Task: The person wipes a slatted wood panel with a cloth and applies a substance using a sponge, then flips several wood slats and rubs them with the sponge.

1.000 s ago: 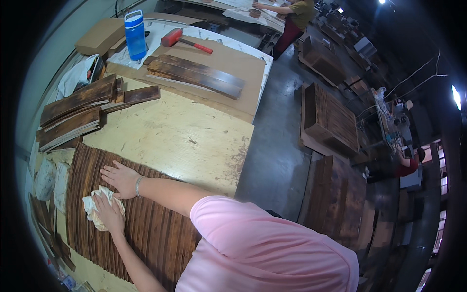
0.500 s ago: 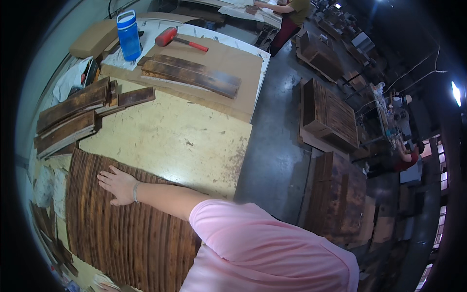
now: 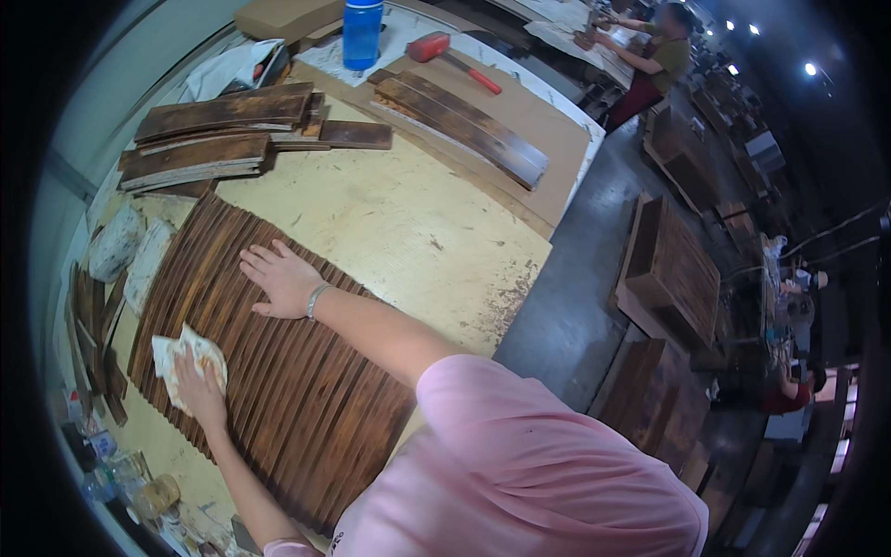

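Note:
A ribbed panel of dark brown wooden strips (image 3: 306,399) lies on the pale worktop. My right hand (image 3: 283,280) rests flat on its upper part, fingers spread and holding nothing, a bracelet on the wrist. At the panel's left edge, my left hand (image 3: 200,388) presses a crumpled white cloth (image 3: 215,360) against the strips. The cloth has yellowish-brown stains and sticks out around the fingers.
Stacked brown boards (image 3: 223,116) lie beyond the panel, with more boards (image 3: 464,125) on cardboard. A red mallet (image 3: 430,46) and blue bottle (image 3: 362,35) stand farther back. Jars (image 3: 156,495) and wrapped bundles (image 3: 118,243) line the left side. A co-worker (image 3: 664,56) stands across.
My left hand with the cloth has come up from the lower edge onto the panel's left part. My right hand stays flat on the panel. The view has shifted.

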The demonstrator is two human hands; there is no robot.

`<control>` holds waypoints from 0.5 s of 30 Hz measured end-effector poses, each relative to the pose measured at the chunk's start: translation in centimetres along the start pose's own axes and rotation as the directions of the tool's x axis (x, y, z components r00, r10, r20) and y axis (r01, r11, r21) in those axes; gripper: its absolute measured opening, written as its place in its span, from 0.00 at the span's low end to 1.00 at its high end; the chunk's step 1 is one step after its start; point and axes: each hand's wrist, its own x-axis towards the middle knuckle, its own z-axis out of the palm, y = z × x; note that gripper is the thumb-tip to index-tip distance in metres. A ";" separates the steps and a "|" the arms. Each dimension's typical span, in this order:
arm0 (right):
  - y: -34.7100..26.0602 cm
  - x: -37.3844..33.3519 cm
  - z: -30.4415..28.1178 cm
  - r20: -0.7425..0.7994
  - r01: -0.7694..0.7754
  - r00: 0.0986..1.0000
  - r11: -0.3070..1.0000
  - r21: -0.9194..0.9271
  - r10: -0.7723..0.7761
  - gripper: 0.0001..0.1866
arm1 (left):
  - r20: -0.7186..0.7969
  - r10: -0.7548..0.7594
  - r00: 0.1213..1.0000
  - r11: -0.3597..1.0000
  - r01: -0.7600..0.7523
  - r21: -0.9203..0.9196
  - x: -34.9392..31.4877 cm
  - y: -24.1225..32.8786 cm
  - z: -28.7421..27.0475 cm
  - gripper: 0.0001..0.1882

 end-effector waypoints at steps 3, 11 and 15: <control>-0.9 0.0 -1.0 0.037 -0.007 0.999 1.000 0.013 0.007 0.45 | -0.057 -0.107 0.993 0.994 0.105 -0.036 -5.7 -7.8 -1.6 0.29; -0.1 0.2 -1.1 0.095 -0.023 0.995 0.999 0.027 0.021 0.43 | -0.011 -0.381 0.925 0.900 0.368 -0.231 -12.5 -4.7 -9.4 0.21; -2.7 -1.4 -3.8 0.029 -0.072 0.997 0.900 0.430 0.066 0.42 | -0.121 -0.219 0.968 0.923 0.165 -0.348 -11.4 1.1 -15.7 0.15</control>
